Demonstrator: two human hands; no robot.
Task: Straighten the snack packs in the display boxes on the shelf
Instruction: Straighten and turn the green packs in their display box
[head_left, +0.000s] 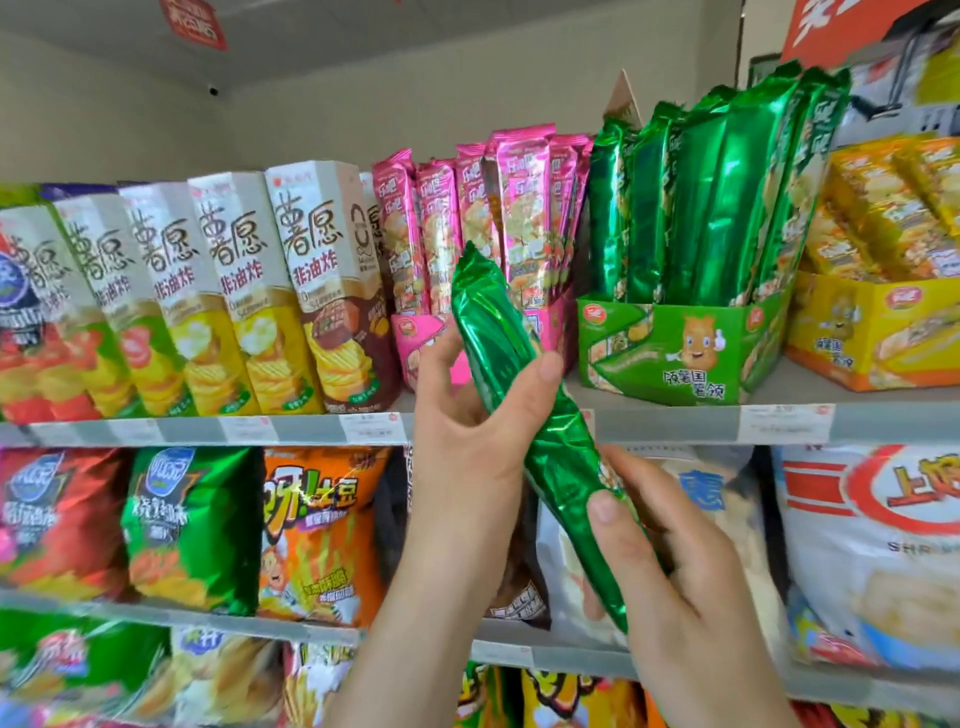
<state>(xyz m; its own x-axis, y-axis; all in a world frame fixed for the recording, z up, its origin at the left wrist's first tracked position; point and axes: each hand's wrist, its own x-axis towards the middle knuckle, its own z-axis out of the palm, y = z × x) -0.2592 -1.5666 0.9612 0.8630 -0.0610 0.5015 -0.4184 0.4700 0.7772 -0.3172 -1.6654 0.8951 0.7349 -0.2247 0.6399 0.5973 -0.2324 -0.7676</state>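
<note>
I have one green foil snack pack (524, 415) in both hands, in the air in front of the shelf edge (675, 423), low between the pink display box (423, 338) and the green display box (670, 353). It lies on a slant, top end up and to the left, bottom end down toward me. My left hand (467, 441) grips the upper half, thumb across the front and fingers curled behind. My right hand (675, 551) pinches the lower end, thumb on the foil and the other fingers under it.

As I judge it, the step is to stand this pack upright among the green packs (717, 197) in their box. They stand close together with their tops fanned a little, so I should first swing the pack to vertical out here in the open. Then I lead with the bottom end, the right hand steering it into a gap near the front while the left steadies the top.

The foil looks slick and the contents are probably brittle, so I want a light, even grip, not a squeeze. The card box looks light too. A hard push could shove it back or into the yellow display box (857, 332) just beside it, so I lower the pack in gently
</note>
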